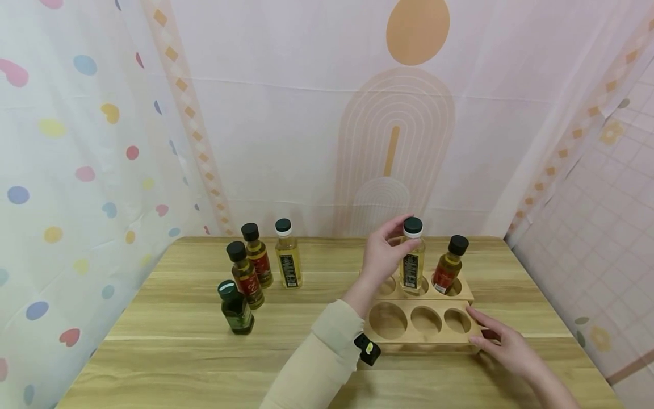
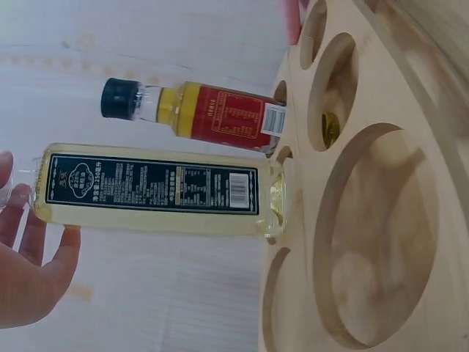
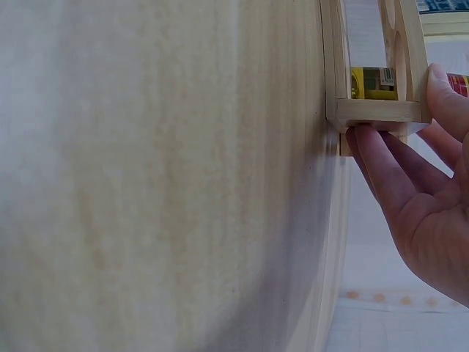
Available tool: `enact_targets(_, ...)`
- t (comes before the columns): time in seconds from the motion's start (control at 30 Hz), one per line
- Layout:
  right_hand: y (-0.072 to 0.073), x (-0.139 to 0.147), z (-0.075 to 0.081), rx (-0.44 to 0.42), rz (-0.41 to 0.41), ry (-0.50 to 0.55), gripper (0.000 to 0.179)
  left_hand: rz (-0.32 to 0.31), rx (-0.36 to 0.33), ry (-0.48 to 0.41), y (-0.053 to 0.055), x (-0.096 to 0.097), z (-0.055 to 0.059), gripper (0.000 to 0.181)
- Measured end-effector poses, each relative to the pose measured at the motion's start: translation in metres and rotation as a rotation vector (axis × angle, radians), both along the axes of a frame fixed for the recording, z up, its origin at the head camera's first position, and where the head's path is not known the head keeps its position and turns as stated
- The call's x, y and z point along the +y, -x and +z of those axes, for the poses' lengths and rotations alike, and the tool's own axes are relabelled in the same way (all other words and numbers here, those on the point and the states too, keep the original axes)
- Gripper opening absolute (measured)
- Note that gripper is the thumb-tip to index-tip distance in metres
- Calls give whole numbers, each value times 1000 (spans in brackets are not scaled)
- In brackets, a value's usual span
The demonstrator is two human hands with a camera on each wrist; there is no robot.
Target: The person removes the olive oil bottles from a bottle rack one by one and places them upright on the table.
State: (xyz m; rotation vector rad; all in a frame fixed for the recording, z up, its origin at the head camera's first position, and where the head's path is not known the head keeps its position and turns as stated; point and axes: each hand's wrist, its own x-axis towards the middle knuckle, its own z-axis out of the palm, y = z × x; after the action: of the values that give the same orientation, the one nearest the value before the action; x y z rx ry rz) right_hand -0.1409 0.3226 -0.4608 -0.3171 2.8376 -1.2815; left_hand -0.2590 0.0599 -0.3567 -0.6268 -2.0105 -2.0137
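My left hand (image 1: pixel 382 250) grips a clear bottle of pale yellow oil (image 1: pixel 411 267) near its neck, below the dark green cap. The bottle stands nearly upright, its base at the middle hole of the back row in a two-tier wooden rack (image 1: pixel 424 339). How deep the base sits cannot be told. In the left wrist view its dark label (image 2: pixel 146 180) faces the camera. At the rack's right end, my right hand (image 1: pixel 503 346) holds the front tier, thumb and fingers around its corner. A red-labelled oil bottle (image 1: pixel 447 270) leans slightly in the back row's right hole.
Left on the wooden table (image 1: pixel 179 363) stand two red-labelled bottles (image 1: pixel 248 284) (image 1: pixel 259 262), a dark green bottle (image 1: pixel 238 312) and another pale oil bottle (image 1: pixel 289 264). The front tier has three round holes of differing size. Patterned cloth (image 1: pixel 286 142) hangs behind the table.
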Motion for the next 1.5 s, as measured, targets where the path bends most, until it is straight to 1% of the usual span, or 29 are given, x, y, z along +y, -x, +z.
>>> enact_targets(0.13, 0, 0, -1, 7, 1, -4, 61, 15, 24, 10, -4, -4, 5, 47)
enact_targets(0.27, 0, 0, -1, 25, 5, -10, 60, 28, 22, 26, -7, -11, 10, 47)
enact_targets(0.4, 0, 1, -2, 32, 2, -19, 60, 40, 11, 16, -10, -22, 14, 47)
enact_targets(0.57, 0, 0, -2, 23, 0, -29, 60, 79, 28, 11, -12, -38, 15, 46)
enact_targets(0.7, 0, 1, -2, 26, 2, -31, 60, 105, 41, 12, -12, -51, 13, 46)
enact_targets(0.97, 0, 1, -2, 34, 12, 19, 61, 131, 22, 14, -15, -79, 10, 49)
enact_targets(1.27, 2, 2, -1, 22, 16, 19, 61, 159, 30, -3, -18, -106, 2, 47)
enact_targets(1.5, 1, 2, -2, 35, 15, -7, 61, 237, -3, 36, -17, -126, -9, 48)
